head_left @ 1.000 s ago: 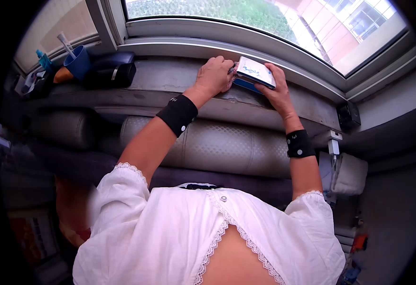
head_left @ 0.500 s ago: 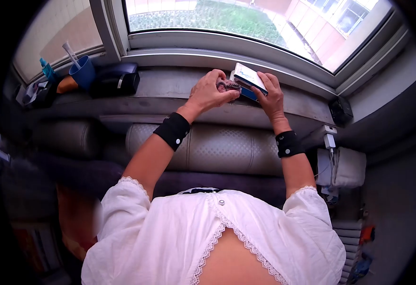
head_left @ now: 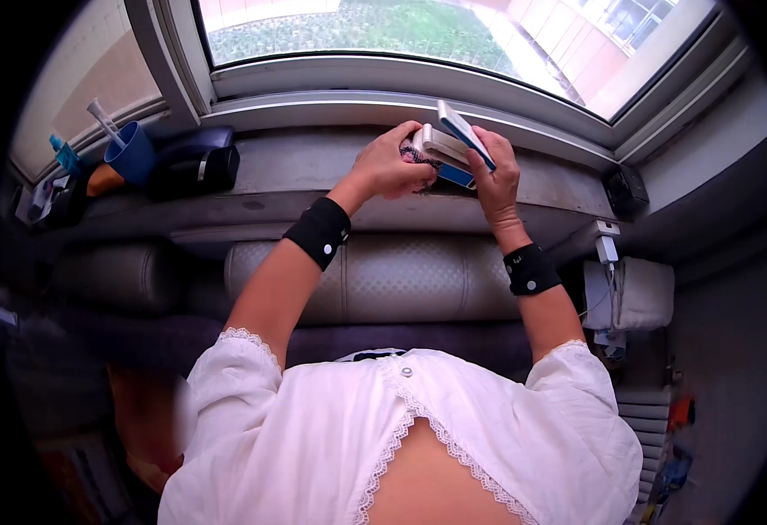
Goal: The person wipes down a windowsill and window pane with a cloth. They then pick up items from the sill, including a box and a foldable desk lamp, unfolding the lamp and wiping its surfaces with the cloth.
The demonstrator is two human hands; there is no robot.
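My left hand [head_left: 383, 166] is closed around a crumpled pinkish cloth [head_left: 422, 161] with a dark pattern, above the window sill. Just to the right, my right hand [head_left: 500, 179] grips a thin, flat white-and-blue case [head_left: 464, 131] by its right side, thumb in front and fingers behind. The case is tilted steeply. Between the hands is a pale, rounded-edged object [head_left: 443, 143], partly hidden. Below it a blue flat item [head_left: 456, 175] shows near the sill; I cannot tell whether these pieces are joined.
On the sill's left stand a blue cup [head_left: 131, 156] with a toothbrush and a black case [head_left: 217, 168]. At the right end sits a small black device [head_left: 626, 191]. A padded backrest [head_left: 401, 276] runs below the sill, with a charger [head_left: 607, 251] to its right.
The white-and-blue case has been tilted up from a flatter pose, uncovering the pale object beneath. The cloth in my left hand has shifted slightly. The whole view has moved a little.
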